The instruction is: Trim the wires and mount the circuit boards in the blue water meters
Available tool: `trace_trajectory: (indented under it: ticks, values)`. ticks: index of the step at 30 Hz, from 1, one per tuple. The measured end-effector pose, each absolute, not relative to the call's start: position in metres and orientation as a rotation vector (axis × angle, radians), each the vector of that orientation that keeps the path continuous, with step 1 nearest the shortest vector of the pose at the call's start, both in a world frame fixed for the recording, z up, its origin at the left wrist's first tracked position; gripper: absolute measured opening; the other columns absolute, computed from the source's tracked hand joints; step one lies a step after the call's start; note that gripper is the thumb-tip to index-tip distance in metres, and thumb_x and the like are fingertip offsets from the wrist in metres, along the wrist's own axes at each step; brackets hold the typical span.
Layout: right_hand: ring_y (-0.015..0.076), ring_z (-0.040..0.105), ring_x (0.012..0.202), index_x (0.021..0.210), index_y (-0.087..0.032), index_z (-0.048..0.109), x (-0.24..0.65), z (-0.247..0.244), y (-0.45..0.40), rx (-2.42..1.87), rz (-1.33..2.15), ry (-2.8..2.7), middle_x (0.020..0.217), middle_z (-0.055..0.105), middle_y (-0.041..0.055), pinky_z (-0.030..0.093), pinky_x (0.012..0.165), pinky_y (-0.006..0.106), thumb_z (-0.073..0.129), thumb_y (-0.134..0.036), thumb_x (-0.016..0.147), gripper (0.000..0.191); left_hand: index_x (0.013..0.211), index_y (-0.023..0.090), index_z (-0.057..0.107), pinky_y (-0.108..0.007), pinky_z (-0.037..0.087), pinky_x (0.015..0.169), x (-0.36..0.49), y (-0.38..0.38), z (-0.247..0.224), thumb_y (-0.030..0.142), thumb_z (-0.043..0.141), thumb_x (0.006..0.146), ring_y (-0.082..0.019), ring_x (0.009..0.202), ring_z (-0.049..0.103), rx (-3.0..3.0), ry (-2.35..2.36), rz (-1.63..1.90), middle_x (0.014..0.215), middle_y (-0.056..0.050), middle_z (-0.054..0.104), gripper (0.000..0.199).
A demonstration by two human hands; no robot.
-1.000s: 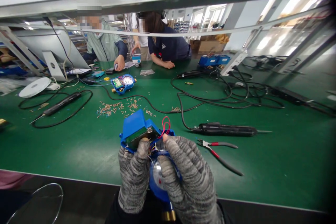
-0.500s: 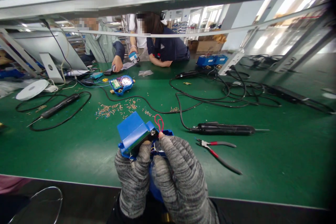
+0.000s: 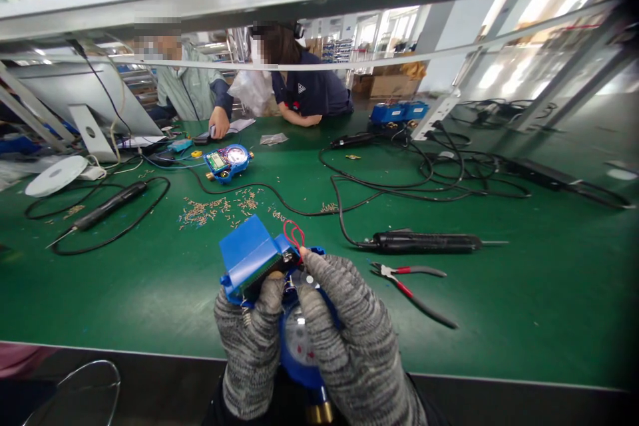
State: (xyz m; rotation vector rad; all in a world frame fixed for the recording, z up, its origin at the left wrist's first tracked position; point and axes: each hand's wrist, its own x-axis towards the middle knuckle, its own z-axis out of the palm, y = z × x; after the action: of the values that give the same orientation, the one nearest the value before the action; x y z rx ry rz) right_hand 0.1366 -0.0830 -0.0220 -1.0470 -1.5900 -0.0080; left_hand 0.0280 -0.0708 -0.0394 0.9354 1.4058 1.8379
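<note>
My left hand, in a grey knitted glove with bare fingertips, grips a blue box-like housing with a circuit board on its underside. The housing is tilted beside a round blue meter body with a clear dial and a brass end. My right hand, gloved the same way, has its thumb and forefinger closed at the base of a red wire loop, over the meter's upper part. The fingers partly hide the wires between housing and meter.
A black electric screwdriver and red-handled cutters lie to the right. Scattered small screws, another blue meter and a second screwdriver lie further left. Black cables cross the green table. Two people are opposite.
The meter's dial has come into view between my hands. The red loop has shifted slightly left. Across the table, a standing person's blue object is out of sight and a clear plastic bag appears there.
</note>
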Motion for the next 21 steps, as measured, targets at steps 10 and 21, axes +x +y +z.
trace_trajectory:
  ticks: [10, 21]
  values:
    - [0.0225, 0.074, 0.091, 0.108, -0.021, 0.071, 0.148, -0.012, -0.071, -1.064, 0.216, -1.578, 0.1, 0.077, 0.0069, 0.064, 0.08, 0.039, 0.061, -0.019, 0.089, 0.022, 0.092, 0.019, 0.076, -0.034, 0.062, 0.076, 0.022, -0.071, -0.047, 0.043, 0.082, 0.07, -0.026, 0.079, 0.074, 0.918, 1.331, 1.785, 0.081, -0.007, 0.078, 0.033]
    - [0.0182, 0.074, 0.083, 0.1, -0.022, 0.071, 0.159, -0.007, -0.068, -1.003, 0.332, -1.538, 0.092, 0.077, 0.0028, 0.063, 0.074, 0.03, 0.073, -0.023, 0.079, 0.022, 0.086, 0.021, 0.078, -0.035, 0.065, 0.066, 0.015, -0.064, -0.038, 0.046, 0.086, 0.062, -0.027, 0.066, 0.075, 0.97, 1.141, 1.611, 0.082, -0.008, 0.08, 0.036]
